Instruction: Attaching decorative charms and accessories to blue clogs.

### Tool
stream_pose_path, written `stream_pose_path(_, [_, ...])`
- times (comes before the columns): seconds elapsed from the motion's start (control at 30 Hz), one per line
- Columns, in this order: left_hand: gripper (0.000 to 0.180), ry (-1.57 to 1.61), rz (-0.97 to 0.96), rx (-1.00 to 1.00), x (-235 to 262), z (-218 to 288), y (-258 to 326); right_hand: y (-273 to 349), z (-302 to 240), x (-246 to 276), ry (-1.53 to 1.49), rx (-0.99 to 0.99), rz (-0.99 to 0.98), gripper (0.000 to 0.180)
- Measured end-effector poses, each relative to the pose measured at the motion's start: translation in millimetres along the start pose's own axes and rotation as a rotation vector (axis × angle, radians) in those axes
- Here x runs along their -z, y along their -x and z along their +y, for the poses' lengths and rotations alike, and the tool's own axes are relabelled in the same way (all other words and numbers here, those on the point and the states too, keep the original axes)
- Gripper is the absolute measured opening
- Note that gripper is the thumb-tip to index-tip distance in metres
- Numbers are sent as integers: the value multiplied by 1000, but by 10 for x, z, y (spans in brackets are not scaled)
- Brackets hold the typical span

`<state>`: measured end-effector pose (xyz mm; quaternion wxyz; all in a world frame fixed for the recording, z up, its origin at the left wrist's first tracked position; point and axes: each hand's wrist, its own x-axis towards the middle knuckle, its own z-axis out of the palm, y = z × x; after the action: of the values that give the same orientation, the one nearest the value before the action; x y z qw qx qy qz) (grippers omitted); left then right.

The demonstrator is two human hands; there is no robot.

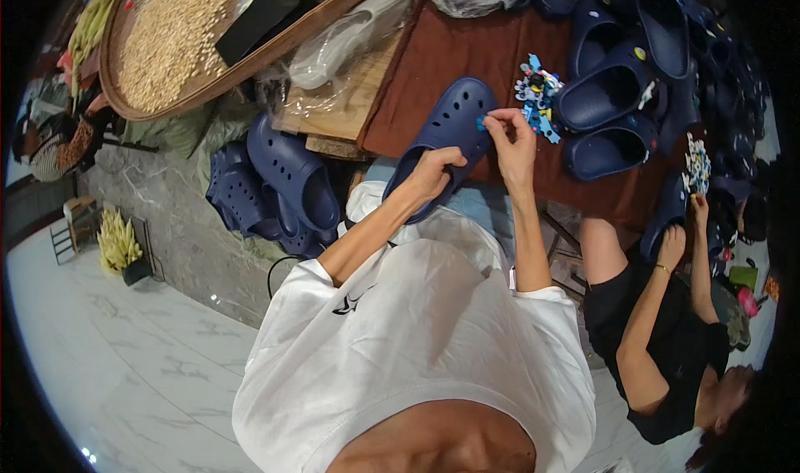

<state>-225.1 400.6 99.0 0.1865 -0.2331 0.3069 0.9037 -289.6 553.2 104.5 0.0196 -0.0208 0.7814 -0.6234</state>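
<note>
While pinched in the right hand [510, 131], a small blue charm [482, 124]; left hand [435, 173] clasping perforated rubbery navy clog [446, 127].

Quick count: one navy clog [446, 135] held up over the tabletop [450, 65], plus roughly four more navy clogs [617, 90] lined up on the right that I can separate; the ones behind blur together. Another stack of clogs [279, 190] down left, three or so. Two piles of colourful charms [537, 98], one big woven tray [175, 48], two people.
</note>
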Motion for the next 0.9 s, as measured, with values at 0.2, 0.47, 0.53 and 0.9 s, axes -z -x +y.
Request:
stream_pose_path(0.2, [5,-16,-46,29,15,45,-40,58,-47,-47,75,12,92,9])
stream_pose_path(0.47, [12,98,-5,1,2,-12,-53,167,-149,-22,146,17,98,19])
stream_pose_path(0.53, [16,96,-25,-32,-42,6,-18,98,-34,43,24,-113,35,26])
stream_pose_path(0.9, [12,92,-95,24,256,-87,-167,-55,199,33,-56,-178,4,51])
